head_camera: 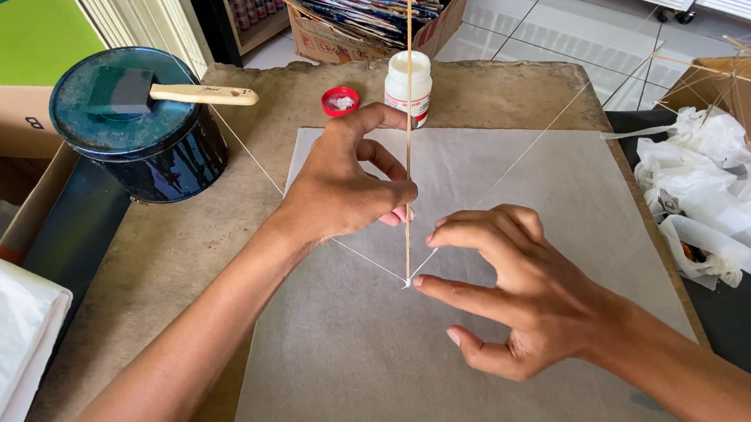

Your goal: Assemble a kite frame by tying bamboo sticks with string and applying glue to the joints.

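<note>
A dark round tin (143,127) with a foam brush (123,89) on its lid sits far left. The left hand (341,185) pinches a thin stick (409,141) upright over the pale paper sheet (471,364). The right hand (505,286), fingers loosely spread, presses a fingertip (417,281) beside the stick's foot, where white strings (506,173) meet.

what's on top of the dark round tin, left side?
A foam brush with a pale wooden handle lies across the lid of the tin, handle sticking out past the rim to the right. The lid is on, so whatever is inside the tin cannot be seen.
</note>
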